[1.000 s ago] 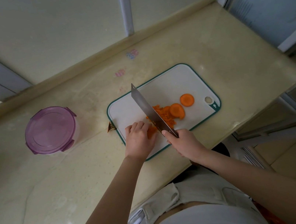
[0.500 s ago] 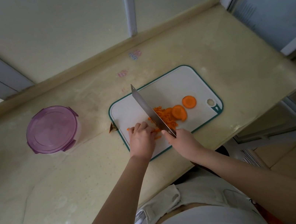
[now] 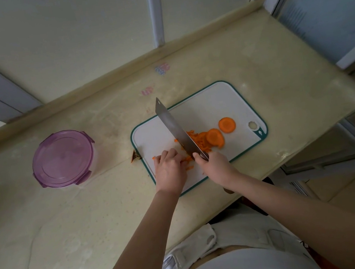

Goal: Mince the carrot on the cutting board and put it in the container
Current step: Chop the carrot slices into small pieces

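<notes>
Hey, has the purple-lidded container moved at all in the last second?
No. The container sits on the same spot of the counter, left of the cutting board, with the same gap to the board's left edge as before.

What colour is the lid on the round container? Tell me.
Translucent purple; the round plastic container's lid shows best in the head view.

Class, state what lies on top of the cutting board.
Two carrot slices, minced carrot, the cleaver, the left hand and right hand. Anything beneath the left hand or blade is hidden.
</notes>
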Available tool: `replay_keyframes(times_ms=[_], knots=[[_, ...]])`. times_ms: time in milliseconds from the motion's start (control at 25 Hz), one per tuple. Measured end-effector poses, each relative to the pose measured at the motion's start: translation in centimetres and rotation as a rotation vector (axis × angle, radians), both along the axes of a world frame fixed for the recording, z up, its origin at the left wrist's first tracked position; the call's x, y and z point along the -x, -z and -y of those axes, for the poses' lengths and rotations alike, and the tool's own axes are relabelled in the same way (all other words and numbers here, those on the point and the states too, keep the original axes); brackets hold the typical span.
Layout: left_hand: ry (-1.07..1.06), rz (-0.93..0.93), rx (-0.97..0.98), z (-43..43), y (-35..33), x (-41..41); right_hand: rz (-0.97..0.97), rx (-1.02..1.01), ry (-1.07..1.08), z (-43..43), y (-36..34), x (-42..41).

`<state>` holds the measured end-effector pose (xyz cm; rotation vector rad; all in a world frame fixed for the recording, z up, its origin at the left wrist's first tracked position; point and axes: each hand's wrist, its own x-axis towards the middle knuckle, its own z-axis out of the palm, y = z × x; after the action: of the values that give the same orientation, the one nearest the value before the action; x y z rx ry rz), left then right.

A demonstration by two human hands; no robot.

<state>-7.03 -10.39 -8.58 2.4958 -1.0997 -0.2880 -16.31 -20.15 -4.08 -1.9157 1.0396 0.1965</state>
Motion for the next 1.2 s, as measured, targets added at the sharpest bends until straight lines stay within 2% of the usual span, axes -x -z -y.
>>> replay_keyframes(times_ms=[280,560,800,1000,1200], knots=[[-0.025,-0.018,-0.043,0.2,0.0,0.1,0.038,-0.007,-0.007,-0.2,-0.5,0.4],[-0.027,-0.050,0.013,0.2,-0.3,0.0,-0.037,0.035,-0.056,-0.6,-0.2,0.5],[-0.023,-0.047,0.060,0.2,-0.5,0.0,-0.005,0.070,-0.060,-1.2,0.1,-0.4],[-0.020,-0.047,0.047,0.0,-0.3,0.0,0.013,-0.025,-0.021,0.1,0.1,-0.3],[-0.054,-0.109,0.065,0.1,-0.6,-0.1,0.059,-0.010,0.022,-0.2,-0.5,-0.3]])
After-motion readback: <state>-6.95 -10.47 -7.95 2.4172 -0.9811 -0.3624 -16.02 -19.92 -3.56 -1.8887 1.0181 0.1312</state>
